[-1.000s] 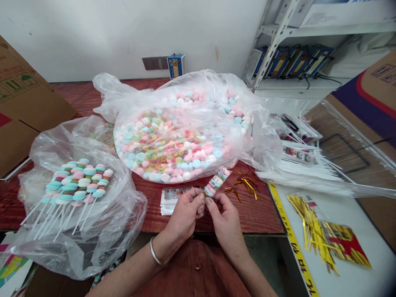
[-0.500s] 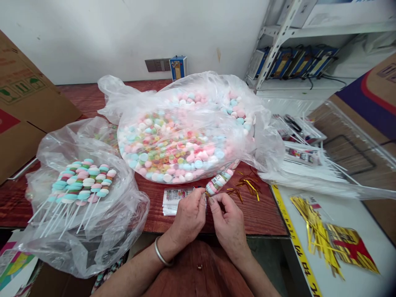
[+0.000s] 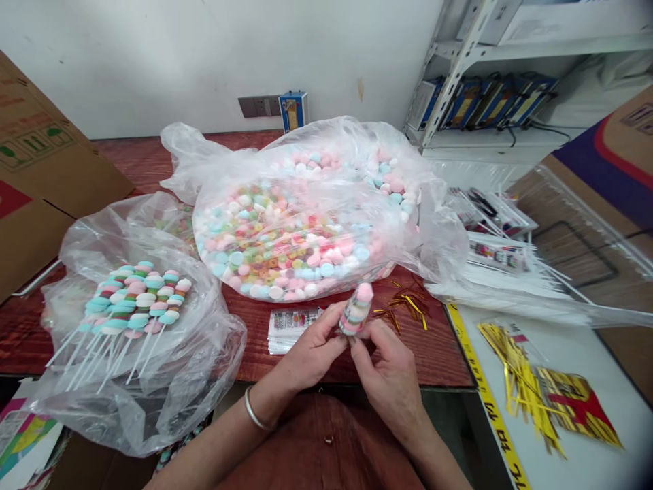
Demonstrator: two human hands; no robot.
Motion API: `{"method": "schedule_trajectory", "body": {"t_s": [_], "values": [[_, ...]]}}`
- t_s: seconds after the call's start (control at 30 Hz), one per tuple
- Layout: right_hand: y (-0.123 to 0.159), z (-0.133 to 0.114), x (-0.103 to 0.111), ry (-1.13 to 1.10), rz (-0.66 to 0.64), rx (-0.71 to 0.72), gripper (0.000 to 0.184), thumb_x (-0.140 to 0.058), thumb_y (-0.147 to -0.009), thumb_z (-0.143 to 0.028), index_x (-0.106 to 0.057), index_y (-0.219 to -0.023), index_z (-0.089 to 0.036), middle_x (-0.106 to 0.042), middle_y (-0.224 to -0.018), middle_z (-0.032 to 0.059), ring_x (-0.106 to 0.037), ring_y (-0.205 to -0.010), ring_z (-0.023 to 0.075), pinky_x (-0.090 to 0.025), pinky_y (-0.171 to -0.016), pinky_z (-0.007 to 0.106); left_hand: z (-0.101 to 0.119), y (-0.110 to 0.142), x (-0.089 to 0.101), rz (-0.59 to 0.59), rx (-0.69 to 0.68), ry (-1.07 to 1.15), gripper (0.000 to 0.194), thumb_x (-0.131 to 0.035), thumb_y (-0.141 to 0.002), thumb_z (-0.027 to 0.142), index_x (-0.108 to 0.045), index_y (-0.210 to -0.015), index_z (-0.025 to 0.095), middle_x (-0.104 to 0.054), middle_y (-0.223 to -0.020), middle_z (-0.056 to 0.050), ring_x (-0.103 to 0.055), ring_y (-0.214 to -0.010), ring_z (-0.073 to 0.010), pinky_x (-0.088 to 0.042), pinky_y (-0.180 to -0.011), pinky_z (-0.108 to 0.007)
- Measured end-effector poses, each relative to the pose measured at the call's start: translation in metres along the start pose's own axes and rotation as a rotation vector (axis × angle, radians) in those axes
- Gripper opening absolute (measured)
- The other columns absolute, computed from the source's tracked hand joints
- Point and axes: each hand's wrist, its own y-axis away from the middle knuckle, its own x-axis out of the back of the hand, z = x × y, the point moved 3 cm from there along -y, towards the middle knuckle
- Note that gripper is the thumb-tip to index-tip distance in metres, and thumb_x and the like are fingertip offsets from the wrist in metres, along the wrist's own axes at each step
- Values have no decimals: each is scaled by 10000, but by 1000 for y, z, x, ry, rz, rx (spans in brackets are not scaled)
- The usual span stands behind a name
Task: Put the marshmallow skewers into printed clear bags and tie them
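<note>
A wrapped marshmallow skewer, pink, white and blue-green in printed clear film, points up and away from me above the table's front edge. My left hand is closed on its lower end, thumb and fingers pinching. From the other side my right hand pinches the same lower end; the fingertips of both hands nearly meet there, and what lies between them is hidden. Just left of my hands lies a stack of printed clear sleeves. Gold twist ties are scattered on the table to the right.
A large clear bag of marshmallows and ring gummies fills the middle. Unwrapped marshmallow skewers lie on plastic at left. More gold ties rest on the white side table. Cartons and a shelf rack border the space.
The wrapped skewer has swung from leaning right to pointing more upright and away. Both hands have turned with it and still pinch its lower end.
</note>
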Motion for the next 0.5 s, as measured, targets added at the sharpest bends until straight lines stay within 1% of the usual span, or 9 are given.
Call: {"method": "schedule_trajectory", "body": {"t_s": [0.03,0.1,0.17,0.2,0.27,0.33,0.4,0.47,0.5], "values": [[1,-1,3,35,-29,28,151,-545,-906,-171,-592,-766,-199,-593,-758,-1,-552,-701,147,-403,-638,246,3,-1,3,-62,1,62,393,-565,-908,174,-619,-1290,252,-513,-1477,-58,-458,-1361,-237,-337,-1142,-384],[3,-3,11,91,-60,57,188,-540,-910,-165,-579,-729,-202,-572,-718,-7,-541,-661,141,-388,-609,245,8,0,9,-147,-14,128,256,-571,-892,147,-733,-1066,244,-479,-1510,-43,-444,-1382,-259,-353,-1136,-399],[4,-4,22,130,-53,74,215,-539,-914,-171,-572,-704,-205,-562,-695,-10,-536,-644,140,-386,-608,249,12,2,15,-204,-58,34,279,-519,-900,110,-767,-863,232,-440,-1542,-23,-401,-1417,-274,-331,-1156,-441],[4,-6,27,145,-43,78,216,-542,-913,-176,-574,-702,-207,-566,-697,-8,-540,-650,142,-391,-618,251,13,4,17,-225,-94,-71,329,-489,-897,81,-771,-828,236,-415,-1559,-10,-353,-1446,-274,-292,-1177,-469],[5,-10,37,149,-7,72,208,-559,-905,-191,-579,-699,-210,-574,-700,-5,-543,-655,147,-395,-624,257,13,7,16,-248,-161,-329,418,-441,-874,17,-778,-896,264,-363,-1588,5,-249,-1493,-256,-196,-1211,-517],[6,-16,40,88,-26,36,212,-583,-897,-227,-585,-686,-214,-559,-675,-10,-521,-625,145,-385,-593,257,12,9,11,-227,-202,-507,470,-447,-851,-14,-753,-1041,289,-313,-1610,-9,-217,-1503,-247,-183,-1209,-550],[9,-19,35,-54,-116,-46,233,-608,-880,-263,-581,-654,-213,-538,-643,-16,-487,-595,140,-372,-560,251,12,10,5,-169,-217,-552,430,-507,-853,8,-728,-1105,276,-260,-1628,-41,-245,-1493,-263,-232,-1195,-548],[13,-17,27,-286,-210,-194,258,-622,-860,-297,-561,-626,-208,-529,-618,-18,-469,-579,136,-376,-543,245,15,9,1,-115,-228,-507,376,-528,-868,29,-734,-1088,253,-229,-1634,-51,-259,-1488,-274,-265,-1187,-526],[16,-14,23,-420,-226,-281,261,-631,-846,-314,-554,-623,-204,-538,-616,-15,-468,-575,135,-384,-541,245,16,8,0,-107,-233,-474,381,-506,-882,29,-735,-1093,248,-228,-1633,-50,-264,-1486,-270,-274,-1185,-516]]}}
